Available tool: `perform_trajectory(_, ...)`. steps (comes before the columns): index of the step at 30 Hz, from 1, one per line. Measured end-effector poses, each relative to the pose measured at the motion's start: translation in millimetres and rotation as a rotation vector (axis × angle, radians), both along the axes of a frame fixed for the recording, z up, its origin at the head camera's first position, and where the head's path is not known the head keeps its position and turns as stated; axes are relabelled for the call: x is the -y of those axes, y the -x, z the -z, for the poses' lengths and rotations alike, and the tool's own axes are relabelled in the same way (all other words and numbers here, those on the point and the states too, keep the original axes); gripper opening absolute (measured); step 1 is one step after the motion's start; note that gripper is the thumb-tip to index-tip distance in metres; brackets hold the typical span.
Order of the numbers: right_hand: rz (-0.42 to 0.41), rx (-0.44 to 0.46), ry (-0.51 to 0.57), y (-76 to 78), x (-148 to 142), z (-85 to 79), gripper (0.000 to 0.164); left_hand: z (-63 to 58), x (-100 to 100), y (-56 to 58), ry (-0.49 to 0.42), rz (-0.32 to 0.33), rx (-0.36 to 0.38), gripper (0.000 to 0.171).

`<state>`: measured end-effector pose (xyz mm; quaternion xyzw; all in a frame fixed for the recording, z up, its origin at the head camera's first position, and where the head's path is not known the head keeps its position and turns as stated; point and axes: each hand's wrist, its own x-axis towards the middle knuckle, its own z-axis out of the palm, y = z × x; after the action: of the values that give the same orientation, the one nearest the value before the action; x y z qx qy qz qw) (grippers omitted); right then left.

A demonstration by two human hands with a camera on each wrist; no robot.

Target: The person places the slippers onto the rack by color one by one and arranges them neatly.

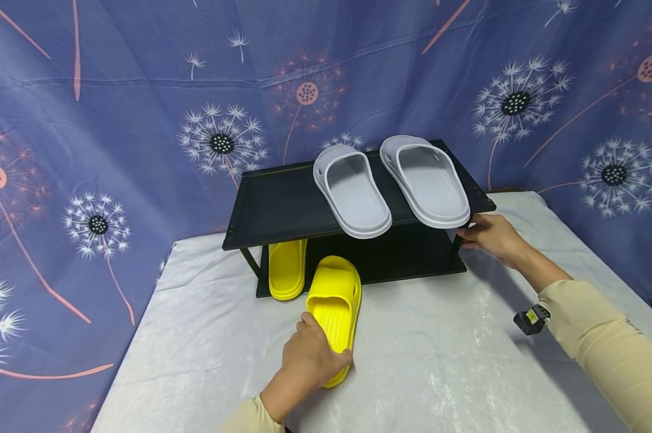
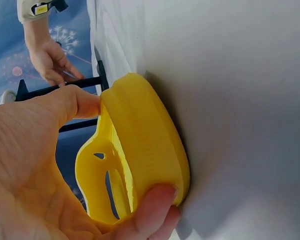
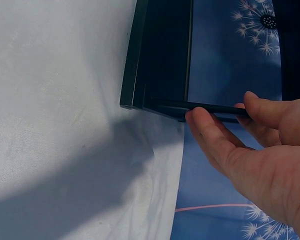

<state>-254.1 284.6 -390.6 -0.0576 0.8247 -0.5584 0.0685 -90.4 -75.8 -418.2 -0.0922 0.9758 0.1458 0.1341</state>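
My left hand grips a yellow slipper by its heel end, thumb on one side and fingers on the other. That slipper points its toe toward the black two-tier shoe rack, in front of the lower shelf. In the left wrist view, the underside of the slipper is close to the white cloth; contact is unclear. A second yellow slipper sits on the lower shelf at the left, partly hidden by the upper one. At the rack's right end, my right hand holds the thin side post between thumb and fingers.
Two grey slippers rest side by side on the upper shelf, toward its right, heels facing me. White cloth covers the table. Behind the rack hangs a blue curtain with dandelion prints.
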Motion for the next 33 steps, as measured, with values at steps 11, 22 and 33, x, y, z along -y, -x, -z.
perform_trajectory(11, 0.000, -0.004, -0.008, 0.8, -1.0, 0.2, 0.047, -5.6, 3.2, 0.9, -0.003, 0.038, -0.041, 0.099)
perform_trajectory(22, -0.001, -0.010, 0.009, -0.4, -0.3, -0.6, 0.047, -14.1, 3.7, 7.3, -0.029, 0.053, -0.096, 0.095)
perform_trajectory(33, -0.017, -0.020, 0.004, 1.9, -4.1, 4.1, 0.050, -19.1, 1.7, 19.3, -0.036, 0.067, -0.167, 0.090)
